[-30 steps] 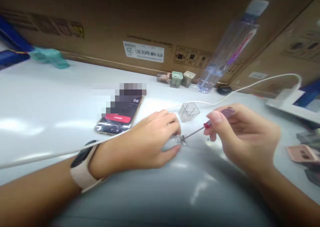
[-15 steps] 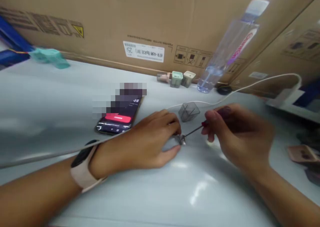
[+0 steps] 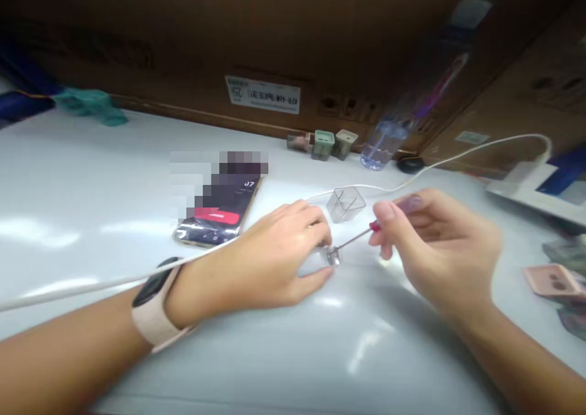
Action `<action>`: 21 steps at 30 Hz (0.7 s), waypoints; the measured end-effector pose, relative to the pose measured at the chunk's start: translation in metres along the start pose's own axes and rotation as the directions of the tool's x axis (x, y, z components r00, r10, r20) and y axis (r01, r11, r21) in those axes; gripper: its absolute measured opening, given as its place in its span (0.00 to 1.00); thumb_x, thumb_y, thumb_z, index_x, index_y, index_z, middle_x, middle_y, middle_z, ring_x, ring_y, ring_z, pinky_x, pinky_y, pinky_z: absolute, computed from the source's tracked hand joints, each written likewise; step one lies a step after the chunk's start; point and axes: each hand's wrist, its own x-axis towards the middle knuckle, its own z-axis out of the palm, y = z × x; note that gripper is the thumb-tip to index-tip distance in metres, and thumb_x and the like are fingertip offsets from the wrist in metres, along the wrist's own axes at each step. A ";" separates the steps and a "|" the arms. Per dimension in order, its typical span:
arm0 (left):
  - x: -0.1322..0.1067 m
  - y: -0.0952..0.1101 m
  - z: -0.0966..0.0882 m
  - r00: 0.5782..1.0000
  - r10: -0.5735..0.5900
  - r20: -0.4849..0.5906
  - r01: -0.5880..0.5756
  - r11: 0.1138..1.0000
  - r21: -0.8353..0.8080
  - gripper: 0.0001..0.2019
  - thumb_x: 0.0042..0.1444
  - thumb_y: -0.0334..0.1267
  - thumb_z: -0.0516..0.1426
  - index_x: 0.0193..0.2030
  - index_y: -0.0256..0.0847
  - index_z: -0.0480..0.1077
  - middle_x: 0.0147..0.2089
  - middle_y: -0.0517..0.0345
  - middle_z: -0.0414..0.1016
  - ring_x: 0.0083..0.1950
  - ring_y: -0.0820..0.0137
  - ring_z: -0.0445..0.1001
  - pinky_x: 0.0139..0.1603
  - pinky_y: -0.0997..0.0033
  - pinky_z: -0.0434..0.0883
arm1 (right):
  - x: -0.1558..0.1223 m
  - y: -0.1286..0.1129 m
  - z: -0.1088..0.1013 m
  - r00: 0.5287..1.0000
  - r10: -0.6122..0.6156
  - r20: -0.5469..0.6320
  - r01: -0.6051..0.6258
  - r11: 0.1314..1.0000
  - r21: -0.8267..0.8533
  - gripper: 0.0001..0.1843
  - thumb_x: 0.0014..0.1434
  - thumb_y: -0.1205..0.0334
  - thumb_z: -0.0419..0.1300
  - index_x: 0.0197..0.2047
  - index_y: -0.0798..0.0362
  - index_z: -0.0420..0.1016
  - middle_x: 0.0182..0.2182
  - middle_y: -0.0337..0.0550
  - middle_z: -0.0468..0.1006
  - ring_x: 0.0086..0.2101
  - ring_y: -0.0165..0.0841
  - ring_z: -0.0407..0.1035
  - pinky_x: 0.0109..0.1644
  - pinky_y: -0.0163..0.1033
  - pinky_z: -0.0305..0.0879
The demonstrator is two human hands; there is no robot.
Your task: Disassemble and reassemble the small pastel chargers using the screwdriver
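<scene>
My left hand [image 3: 274, 250] rests on the table, its thumb and fingers closed around a small silvery metal piece [image 3: 332, 256]. Just to the right, my right hand [image 3: 439, 244] pinches a thin screwdriver [image 3: 355, 239] with a red part by the fingertips. The screwdriver's shaft slants down to the left, and its tip meets the metal piece; exactly where it seats is too small to tell. Behind the two hands lies a clear grey plastic cup [image 3: 347, 204], tilted with its mouth showing.
A phone [image 3: 224, 195] lies left of my hands. A white cable [image 3: 123, 282] crosses my left wrist. Small lidded containers [image 3: 323, 145] and a water bottle [image 3: 389, 137] stand by the cardboard box [image 3: 183, 67]. A pink part [image 3: 552, 279] sits at right, a turquoise object [image 3: 91, 104] far left.
The scene's lighting differs: the cardboard boxes look much darker and the table brighter. Both hands, the screwdriver and the metal piece hold nearly the same places. The phone's displayed digits differ.
</scene>
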 end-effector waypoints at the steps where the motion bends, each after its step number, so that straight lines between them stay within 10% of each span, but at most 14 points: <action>1: 0.000 0.000 0.001 1.000 -0.003 -0.011 0.003 1.000 -0.001 0.10 0.68 0.42 0.63 0.49 0.39 0.75 0.52 0.48 0.77 0.55 0.55 0.75 0.60 0.54 0.73 | 0.000 -0.001 0.000 1.000 0.013 -0.006 -0.013 1.000 -0.008 0.15 0.61 0.52 0.75 0.29 0.48 0.77 0.19 0.35 0.80 0.16 0.29 0.70 0.20 0.36 0.68; 21: -0.001 -0.003 0.003 0.998 0.051 -0.029 -0.051 0.999 0.006 0.07 0.69 0.39 0.60 0.49 0.39 0.75 0.52 0.47 0.77 0.55 0.56 0.75 0.62 0.53 0.72 | 0.002 0.001 -0.001 0.997 -0.074 -0.022 0.074 0.997 -0.019 0.14 0.63 0.55 0.73 0.29 0.48 0.77 0.18 0.34 0.80 0.17 0.30 0.73 0.20 0.34 0.69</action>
